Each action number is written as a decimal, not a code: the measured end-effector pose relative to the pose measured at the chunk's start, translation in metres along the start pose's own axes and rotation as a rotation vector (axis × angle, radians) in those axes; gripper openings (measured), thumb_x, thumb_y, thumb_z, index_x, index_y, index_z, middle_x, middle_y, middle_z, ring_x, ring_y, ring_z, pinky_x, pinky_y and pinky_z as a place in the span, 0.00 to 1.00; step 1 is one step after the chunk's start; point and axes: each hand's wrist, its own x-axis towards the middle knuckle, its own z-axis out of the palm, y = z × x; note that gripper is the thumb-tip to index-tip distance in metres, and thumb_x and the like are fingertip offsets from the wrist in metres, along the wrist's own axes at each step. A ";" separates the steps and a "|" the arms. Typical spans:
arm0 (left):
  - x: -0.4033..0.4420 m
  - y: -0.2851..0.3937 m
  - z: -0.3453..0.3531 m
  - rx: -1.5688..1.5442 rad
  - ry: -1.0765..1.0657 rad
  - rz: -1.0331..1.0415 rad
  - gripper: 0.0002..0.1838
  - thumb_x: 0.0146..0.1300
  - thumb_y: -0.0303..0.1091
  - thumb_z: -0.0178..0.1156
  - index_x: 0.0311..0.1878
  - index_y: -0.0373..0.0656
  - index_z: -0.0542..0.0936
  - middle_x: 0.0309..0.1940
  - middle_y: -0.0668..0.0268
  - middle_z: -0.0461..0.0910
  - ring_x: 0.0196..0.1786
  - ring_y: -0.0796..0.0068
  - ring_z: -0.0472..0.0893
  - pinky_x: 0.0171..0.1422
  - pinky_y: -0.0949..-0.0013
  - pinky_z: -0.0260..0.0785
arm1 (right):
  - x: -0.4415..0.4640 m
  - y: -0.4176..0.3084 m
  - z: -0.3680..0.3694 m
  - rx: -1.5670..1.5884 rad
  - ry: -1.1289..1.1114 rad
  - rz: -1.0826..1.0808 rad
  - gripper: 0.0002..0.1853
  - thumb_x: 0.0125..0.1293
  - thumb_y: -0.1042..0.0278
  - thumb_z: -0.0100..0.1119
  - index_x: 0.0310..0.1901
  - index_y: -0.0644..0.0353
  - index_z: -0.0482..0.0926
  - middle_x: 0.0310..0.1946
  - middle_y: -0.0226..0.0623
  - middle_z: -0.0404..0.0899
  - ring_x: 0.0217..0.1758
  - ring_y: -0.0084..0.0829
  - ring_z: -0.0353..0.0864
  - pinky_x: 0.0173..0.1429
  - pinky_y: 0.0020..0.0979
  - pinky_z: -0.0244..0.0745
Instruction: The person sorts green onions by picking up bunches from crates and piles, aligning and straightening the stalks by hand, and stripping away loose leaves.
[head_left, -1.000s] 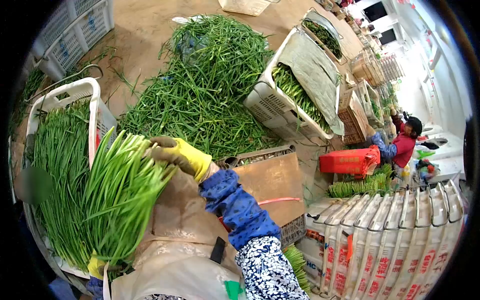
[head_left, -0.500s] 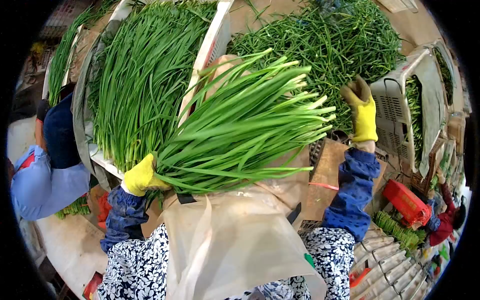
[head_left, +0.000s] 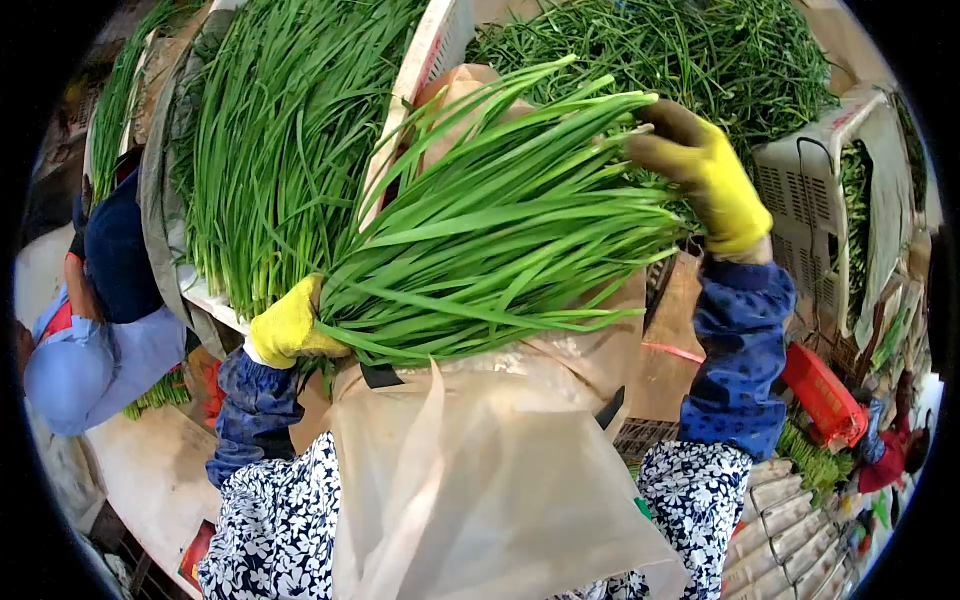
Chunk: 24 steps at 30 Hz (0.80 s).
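Note:
A large loose bunch of garlic chives (head_left: 500, 230) lies fanned across my lap, pale stem ends to the right. My left hand (head_left: 298, 325), in a yellow glove, is closed around its leafy left end. My right hand (head_left: 700, 175), in a yellow glove with dark, dirty fingers, is at the upper stem ends. Its fingers are bent round some stems and slightly blurred. Under the bunch is a translucent plastic apron (head_left: 500, 470) covering my front.
Long chives (head_left: 290, 150) fill a white crate (head_left: 410, 95) at upper left. A heap of tangled greens (head_left: 690, 60) lies beyond the bunch. Another white crate (head_left: 800, 185) stands right, above a red box (head_left: 825, 395). A co-worker in a light blue cap (head_left: 70, 380) sits at left.
My right hand has moved up and left from beside the heap to the stem ends, its fingers closing there. The left hand keeps its hold on the bunch.

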 end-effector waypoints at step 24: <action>0.004 -0.020 -0.003 -0.003 0.139 0.010 0.42 0.39 0.27 0.76 0.63 0.36 0.70 0.55 0.62 0.79 0.55 0.74 0.77 0.62 0.66 0.69 | -0.088 0.079 -0.008 -0.088 0.442 -0.176 0.19 0.72 0.55 0.55 0.46 0.66 0.82 0.34 0.32 0.82 0.38 0.21 0.79 0.45 0.24 0.73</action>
